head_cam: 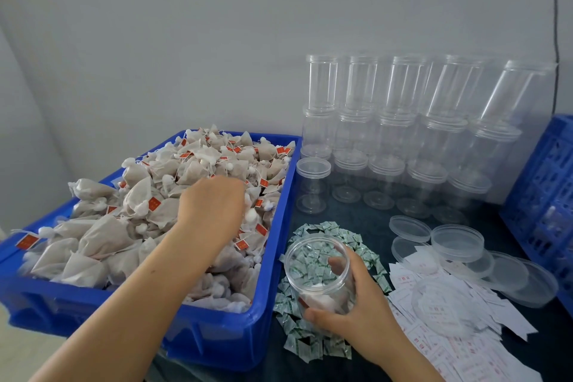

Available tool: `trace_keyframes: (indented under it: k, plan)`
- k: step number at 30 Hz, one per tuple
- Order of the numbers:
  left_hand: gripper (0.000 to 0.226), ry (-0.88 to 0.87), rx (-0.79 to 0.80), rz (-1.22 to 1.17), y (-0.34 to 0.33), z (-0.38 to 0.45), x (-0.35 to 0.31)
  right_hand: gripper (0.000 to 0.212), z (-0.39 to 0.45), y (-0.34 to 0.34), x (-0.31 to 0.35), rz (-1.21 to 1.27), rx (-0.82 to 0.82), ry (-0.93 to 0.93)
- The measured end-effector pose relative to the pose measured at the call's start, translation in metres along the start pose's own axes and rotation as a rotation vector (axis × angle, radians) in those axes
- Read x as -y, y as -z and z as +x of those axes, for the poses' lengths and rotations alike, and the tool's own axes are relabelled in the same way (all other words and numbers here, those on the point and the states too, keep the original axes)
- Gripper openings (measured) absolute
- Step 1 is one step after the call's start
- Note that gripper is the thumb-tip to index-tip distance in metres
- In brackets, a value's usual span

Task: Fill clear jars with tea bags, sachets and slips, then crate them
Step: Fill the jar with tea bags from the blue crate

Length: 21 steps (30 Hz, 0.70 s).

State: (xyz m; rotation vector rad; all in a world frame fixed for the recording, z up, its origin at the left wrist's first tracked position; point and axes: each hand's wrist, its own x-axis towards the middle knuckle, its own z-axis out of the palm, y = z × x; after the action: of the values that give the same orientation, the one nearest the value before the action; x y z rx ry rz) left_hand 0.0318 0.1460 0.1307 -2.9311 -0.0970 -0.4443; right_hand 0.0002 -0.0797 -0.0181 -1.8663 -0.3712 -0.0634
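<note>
Head view: a clear jar (319, 276), tilted over the sachets (313, 260) near the worktop's front edge, is being gripped by the right hand (359, 316). Tea bags (139, 220) in the blue bin (269, 260) are being reached into by the left hand (214, 205); its grasp cannot be told.

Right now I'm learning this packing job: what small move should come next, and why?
Probably lift a few tea bags and carry them to the jar. The left hand is down in the blue tray among them, while the right hand holds the open jar tilted toward it, only partly filled.
</note>
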Motion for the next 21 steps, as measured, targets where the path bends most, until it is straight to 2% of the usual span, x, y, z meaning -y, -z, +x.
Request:
trace_keyframes:
  k: [2,5,9,15,21]
  plan:
    - [0.017,-0.044,-0.101,-0.111,0.008,0.0,0.001,0.104,0.001,0.0,-0.001,-0.009,-0.002,-0.001]
    - [0.036,-0.117,-0.13,-0.328,0.021,-0.002,-0.003,0.102,0.001,0.0,-0.002,-0.014,-0.003,-0.006]
    - [0.034,-0.21,-0.084,-0.581,0.028,-0.009,-0.015,0.098,0.0,0.001,0.0,-0.018,-0.009,0.014]
    - [0.021,-0.379,0.057,-0.646,0.022,-0.023,-0.038,0.095,0.002,0.0,0.002,0.018,-0.014,0.044]
    - [0.019,-0.513,0.135,-0.537,0.014,-0.035,-0.06,0.096,0.004,-0.002,0.005,0.092,-0.01,0.036]
